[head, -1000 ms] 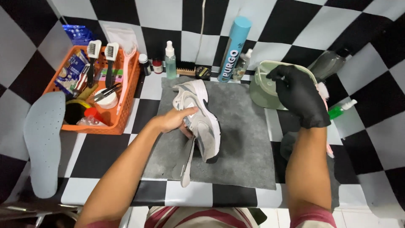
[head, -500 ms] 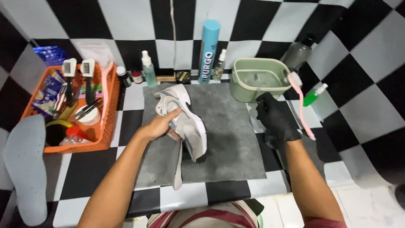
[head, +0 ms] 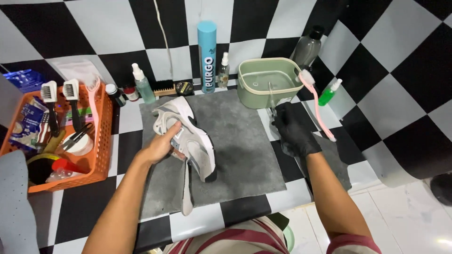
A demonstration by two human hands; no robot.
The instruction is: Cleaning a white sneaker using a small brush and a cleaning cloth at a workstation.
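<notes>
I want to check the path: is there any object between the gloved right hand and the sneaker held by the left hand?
Nothing visible stands between them. The gloved right hand rests at the right edge of the grey mat, just in front of the green tub. Only bare mat lies between it and the sneaker, which the left hand holds.

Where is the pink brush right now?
The pink brush leans on the green tub's right rim, just right of the gloved right hand.

We see a worktop laid out around a mat.
The grey-and-white sneaker (head: 188,141) lies on the grey felt mat (head: 240,155); the orange plastic basket (head: 101,141) stands to its left, the pale green plastic tub (head: 263,96) behind its right corner, the tall blue spray can (head: 206,56) behind it.
</notes>
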